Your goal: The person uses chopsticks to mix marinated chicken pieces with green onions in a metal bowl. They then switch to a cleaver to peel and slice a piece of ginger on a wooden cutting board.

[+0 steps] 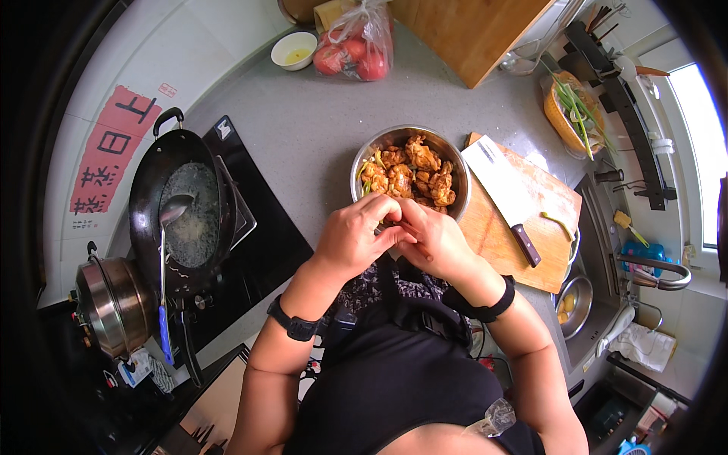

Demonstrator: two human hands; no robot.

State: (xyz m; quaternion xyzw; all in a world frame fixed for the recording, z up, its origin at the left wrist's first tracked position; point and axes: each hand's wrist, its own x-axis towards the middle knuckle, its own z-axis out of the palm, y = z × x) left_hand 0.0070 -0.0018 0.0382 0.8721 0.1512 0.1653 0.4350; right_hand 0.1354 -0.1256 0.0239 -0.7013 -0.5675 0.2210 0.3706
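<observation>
Both of my hands meet at chest height over the near rim of a stainless steel bowl (463,193). Browned, sauced meat pieces (424,156), probably chicken, fill the bowl, with some scallion pieces (367,185) along its left side. The fingers of my left hand (354,233) bend in against those of my right hand (435,236). Whatever may be pinched between the fingertips is hidden. A wooden cutting board (489,227) lies right of the bowl. A cleaver (497,182) rests across it, handle towards me, beside a scallion piece (557,224).
At left, a black wok (142,187) with bubbling liquid and a ladle (164,273) sits on the cooktop (273,227), near a steel pot (111,304). Bagged tomatoes (358,54) and a white bowl (293,42) stand behind. A scallion basket (560,114) and sink (597,324) are at right.
</observation>
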